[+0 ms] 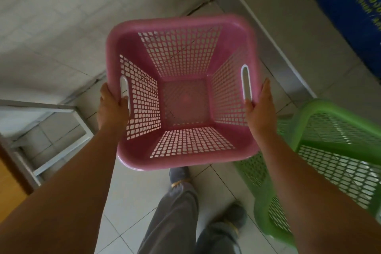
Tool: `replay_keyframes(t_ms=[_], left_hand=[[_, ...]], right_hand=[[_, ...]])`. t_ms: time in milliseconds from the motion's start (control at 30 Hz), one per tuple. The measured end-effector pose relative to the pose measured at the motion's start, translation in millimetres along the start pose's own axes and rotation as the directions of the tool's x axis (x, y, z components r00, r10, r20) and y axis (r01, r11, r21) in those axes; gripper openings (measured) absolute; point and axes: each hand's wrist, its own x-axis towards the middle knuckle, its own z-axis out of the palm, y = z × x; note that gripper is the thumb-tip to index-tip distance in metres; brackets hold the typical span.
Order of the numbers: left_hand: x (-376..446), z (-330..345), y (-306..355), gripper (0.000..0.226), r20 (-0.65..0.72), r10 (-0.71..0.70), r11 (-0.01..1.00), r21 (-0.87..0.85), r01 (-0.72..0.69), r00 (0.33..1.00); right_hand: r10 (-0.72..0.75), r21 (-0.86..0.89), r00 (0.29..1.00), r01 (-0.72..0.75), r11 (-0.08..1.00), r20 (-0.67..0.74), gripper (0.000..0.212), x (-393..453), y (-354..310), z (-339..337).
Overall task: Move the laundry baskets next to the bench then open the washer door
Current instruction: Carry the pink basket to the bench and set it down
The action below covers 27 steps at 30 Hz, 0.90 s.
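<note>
An empty pink laundry basket (181,24) with perforated walls hangs in front of me above the tiled floor. My left hand (112,107) grips its left rim at the slot handle, thumb inside the slot. My right hand (260,107) grips the right rim beside the other slot handle. A green laundry basket (321,146) stands on the floor at the right, partly behind my right forearm. The bench (51,121), with a white metal frame and wooden top, shows at the left edge. No washer door is in view.
A white tiled wall fills the upper left and meets the floor in a corner ahead. A raised tiled step (257,27) runs along the right, with a blue printed panel (350,6) above it. My legs and shoes (179,175) are below the basket.
</note>
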Motion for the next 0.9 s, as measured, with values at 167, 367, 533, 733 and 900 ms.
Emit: replay_keyframes(t_ms=[167,367,533,733,900], left_hand=[[-8,2,-7,0.048,-0.02,0.02,0.998,-0.063,-0.021,1.0],[-51,-21,-25,0.05,-0.045,0.006,0.999,-0.048,-0.008,0.999],[-107,-57,-45,0.052,-0.068,-0.009,1.0,-0.025,0.008,0.998],[-216,-109,-77,0.059,-0.152,0.01,0.999,-0.047,-0.017,0.988],[-331,-150,-112,0.066,-0.208,-0.009,0.998,-0.063,-0.005,0.978]], right_hand=[[-0.004,-0.066,1.0,0.003,0.998,-0.016,0.072,-11,0,-5],[-0.051,-0.064,0.999,0.05,0.997,-0.008,0.072,-59,2,-27],[-0.101,-0.035,0.995,0.101,0.994,0.018,0.074,-118,3,-59],[-0.215,-0.007,0.976,0.216,0.976,0.043,0.075,-198,2,-111],[-0.338,-0.008,0.937,0.34,0.941,0.088,0.076,-274,11,-161]])
